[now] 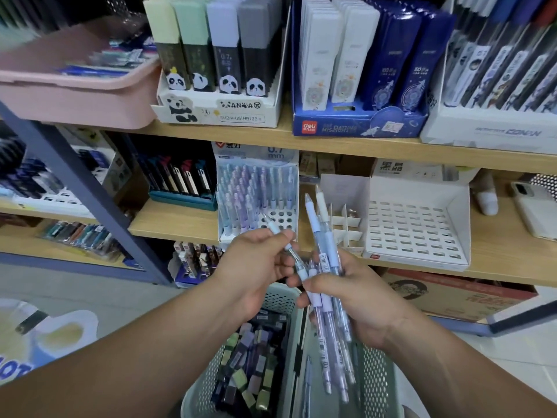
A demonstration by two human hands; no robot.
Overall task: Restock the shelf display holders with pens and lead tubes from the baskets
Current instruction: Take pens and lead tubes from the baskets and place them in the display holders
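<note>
The holder (290,225) at 12 o'clock looks about half full; the left hand (256,267) pinches one pen (273,228), and the right hand (358,300) grips a bundle (327,236).

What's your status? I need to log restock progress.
Left hand pinches one pen. Right hand grips a pen bundle. Pen holder on the shelf shows empty holes; nothing in the way.

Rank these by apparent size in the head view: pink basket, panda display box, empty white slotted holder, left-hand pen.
1. pink basket and panda display box: near equal, basket cropped, so tied.
2. empty white slotted holder.
3. pen held by the left hand.
</note>
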